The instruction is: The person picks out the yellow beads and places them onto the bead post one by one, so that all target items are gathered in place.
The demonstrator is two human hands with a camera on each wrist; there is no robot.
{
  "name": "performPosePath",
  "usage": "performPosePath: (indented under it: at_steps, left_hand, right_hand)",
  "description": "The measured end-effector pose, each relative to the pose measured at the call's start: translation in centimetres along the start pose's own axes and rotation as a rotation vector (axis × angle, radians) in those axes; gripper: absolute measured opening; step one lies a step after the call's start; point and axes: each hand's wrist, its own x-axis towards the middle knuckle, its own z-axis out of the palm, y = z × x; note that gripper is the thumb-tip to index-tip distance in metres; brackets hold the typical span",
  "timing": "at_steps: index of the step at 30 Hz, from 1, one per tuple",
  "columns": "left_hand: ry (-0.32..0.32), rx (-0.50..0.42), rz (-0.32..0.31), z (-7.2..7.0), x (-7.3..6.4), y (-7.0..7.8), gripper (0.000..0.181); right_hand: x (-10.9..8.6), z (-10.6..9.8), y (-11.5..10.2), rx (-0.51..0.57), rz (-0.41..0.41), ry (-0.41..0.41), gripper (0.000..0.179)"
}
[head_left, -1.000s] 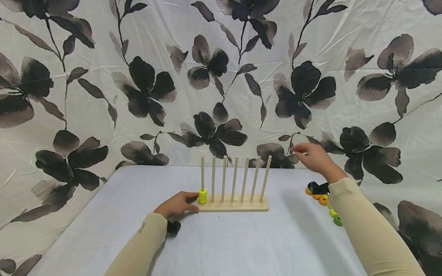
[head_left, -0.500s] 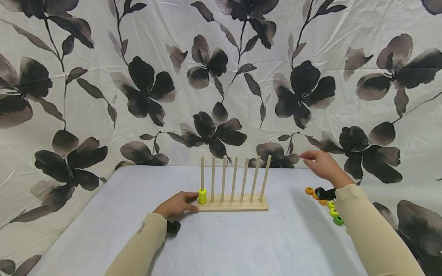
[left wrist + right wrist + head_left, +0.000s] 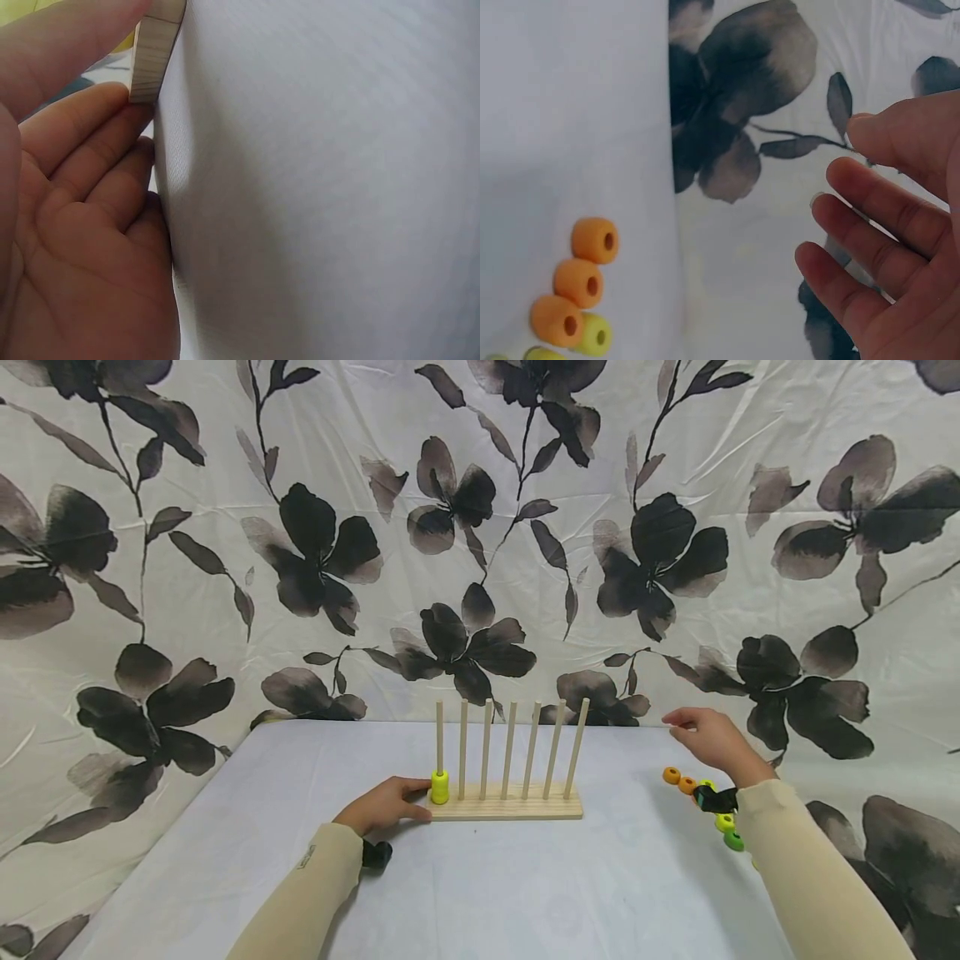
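Note:
A wooden peg stand [image 3: 507, 811] with a row of upright pegs is near the table's back edge. Yellow beads [image 3: 440, 787] sit low on its leftmost peg. My left hand [image 3: 384, 803] holds the left end of the base between thumb and fingers; the left wrist view shows the fingertips against the end of the wooden base [image 3: 155, 60]. Raised over the back right of the table, my right hand [image 3: 712, 742] has relaxed, slightly bent fingers with nothing between them. In the right wrist view, orange beads [image 3: 578, 283] lie below and to the left of those fingers.
A line of orange, yellow and green beads [image 3: 734, 841] runs along the table's right edge, partly covered by the right wrist's black camera [image 3: 715, 798] and sleeve. Behind the white-covered table [image 3: 600, 893] hangs a floral cloth [image 3: 555, 610].
My right hand has moved to the right and downward, away from the peg stand and closer to the beads. My left hand and the stand have stayed where they were.

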Motion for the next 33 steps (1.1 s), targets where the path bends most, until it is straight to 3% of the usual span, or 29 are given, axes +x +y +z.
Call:
performPosePath:
  at_steps: [15,26,33]
  left_hand:
    - [0.009,0.004,0.055,0.1,0.2,-0.5,0.076]
    - [0.015,0.011,0.046,0.0,0.1,-0.3,0.075]
    - [0.013,0.002,0.028,0.1,-0.1,-0.1,0.075]
  right_hand:
    - [-1.5,2.3,4.0,0.044,0.137,-0.078,0.035]
    - [-2.7,3.0,6.0,0.009,0.173,-0.09,0.034]
    - [-3.6,3.2,6.8,0.013,0.236,-0.143,0.039]
